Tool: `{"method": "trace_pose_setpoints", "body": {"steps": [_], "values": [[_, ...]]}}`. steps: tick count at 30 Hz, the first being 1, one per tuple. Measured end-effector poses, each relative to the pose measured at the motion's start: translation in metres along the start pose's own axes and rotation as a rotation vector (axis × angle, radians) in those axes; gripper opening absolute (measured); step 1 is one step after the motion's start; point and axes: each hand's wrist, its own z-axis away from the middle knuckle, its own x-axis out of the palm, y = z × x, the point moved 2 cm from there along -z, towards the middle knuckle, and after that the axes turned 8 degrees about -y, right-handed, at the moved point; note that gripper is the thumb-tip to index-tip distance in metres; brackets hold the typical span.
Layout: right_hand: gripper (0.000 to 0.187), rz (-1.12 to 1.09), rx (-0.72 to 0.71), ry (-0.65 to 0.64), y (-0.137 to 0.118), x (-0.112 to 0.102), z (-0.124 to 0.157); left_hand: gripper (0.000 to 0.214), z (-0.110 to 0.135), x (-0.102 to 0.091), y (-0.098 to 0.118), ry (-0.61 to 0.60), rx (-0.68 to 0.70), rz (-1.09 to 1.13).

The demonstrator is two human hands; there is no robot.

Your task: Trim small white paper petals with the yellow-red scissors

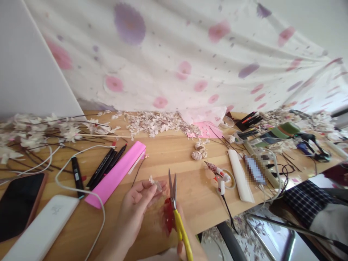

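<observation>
**Pale petal scrap (154, 183) pinched just left of the scissor blades**

The scrap is held between the curled fingers of the left hand (136, 206). Yellow-handled scissors (181, 226) are gripped by the right hand (198, 250), blades parted and pointing away from the person, a red scrap (169, 217) beneath them.

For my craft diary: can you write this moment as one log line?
left hand: pale petal | right hand: yellow scissors | between hands: red scrap

Black markers (102, 168) and a pink strip (115, 174) are laid left of centre on the wooden surface (174, 156). A smartphone (17, 204) and a white power bank (40, 228) are placed at the near left corner. A hot glue gun (219, 177) is set right of centre. Pale petal scraps (154, 123) are heaped along the far edge.
</observation>
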Motion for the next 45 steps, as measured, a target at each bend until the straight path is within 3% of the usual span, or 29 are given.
{"method": "trace_pose_setpoints", "body": {"steps": [5,9,15,22,26,28,33,38,45], "values": [[0.100,0.186,-0.050,-0.046,-0.019,-0.001,-0.006,0.040,-0.001,0.003,0.002,0.051,0.042,-0.056],[0.104,0.229,-0.063,-0.116,-0.035,-0.004,-0.014,0.045,-0.002,0.006,0.007,0.008,0.031,-0.084],[0.110,0.237,0.014,-0.095,-0.033,-0.005,-0.013,0.041,-0.002,0.005,0.006,-0.065,0.011,-0.066],[0.122,0.154,-0.041,-0.075,-0.035,-0.004,-0.011,0.042,-0.004,0.002,0.004,-0.059,0.012,-0.082],[0.134,0.137,0.007,-0.110,-0.026,-0.007,-0.009,0.044,-0.002,0.003,0.003,-0.043,0.010,-0.079],[0.127,0.140,0.059,-0.094,-0.026,-0.007,-0.010,0.043,-0.001,0.003,0.004,-0.024,0.013,-0.070],[0.084,0.061,0.108,-0.025,-0.035,-0.003,-0.013,0.042,-0.001,0.001,0.002,-0.043,-0.004,-0.069],[0.080,0.079,0.133,0.026,-0.028,-0.003,-0.007,0.041,-0.003,-0.003,0.000,-0.092,-0.022,-0.066],[0.045,0.020,0.150,0.022,-0.034,-0.005,-0.003,0.041,-0.003,-0.002,0.004,-0.126,-0.047,-0.074]]}}
